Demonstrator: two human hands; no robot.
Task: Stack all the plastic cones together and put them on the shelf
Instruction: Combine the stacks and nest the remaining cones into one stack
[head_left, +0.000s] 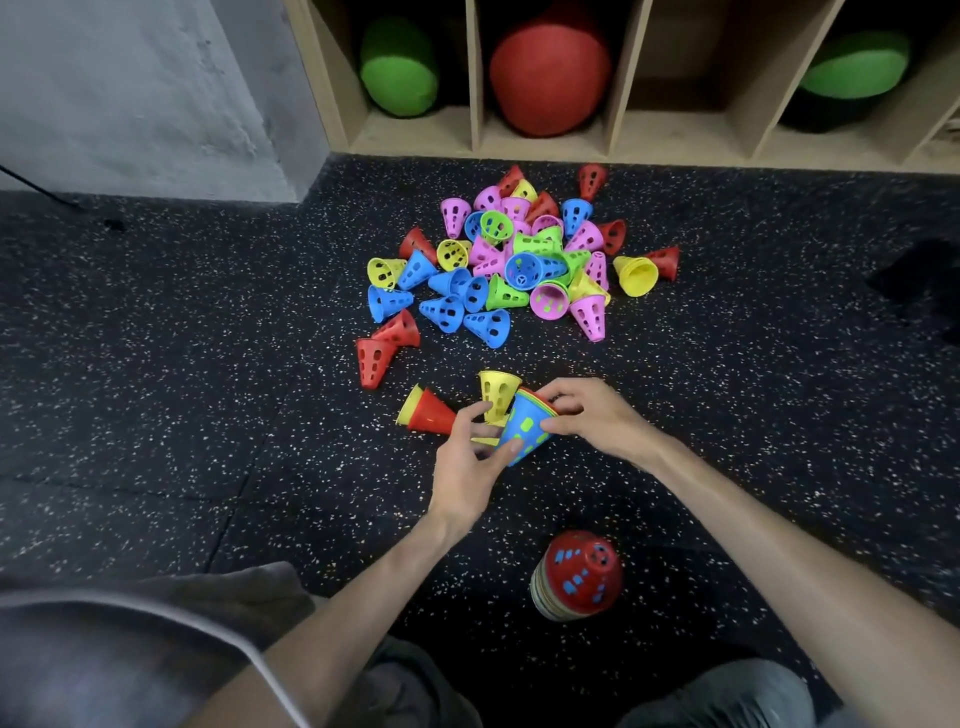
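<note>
Right hand (587, 415) gripping the rim of a blue-topped stack (527, 428), held tilted just above the floor (208, 364). Left hand (470, 460) pinching its narrow end. Yellow cone (496, 392) just behind, red-and-yellow pair (426, 410) beside. Loose cone pile (514, 260) near the shelf (623, 140). Red-topped stack (579, 574) upright near the knees.

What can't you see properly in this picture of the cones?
All in the head view:
- Blue-topped stack: how many cones it holds, since the left hand and right hand cover its sides.
- Red-topped stack: its lower cones show only as thin rims.
- Pile of loose cones: cones underneath are buried by others.
- Shelf: its upper part is cut off by the top edge.
</note>
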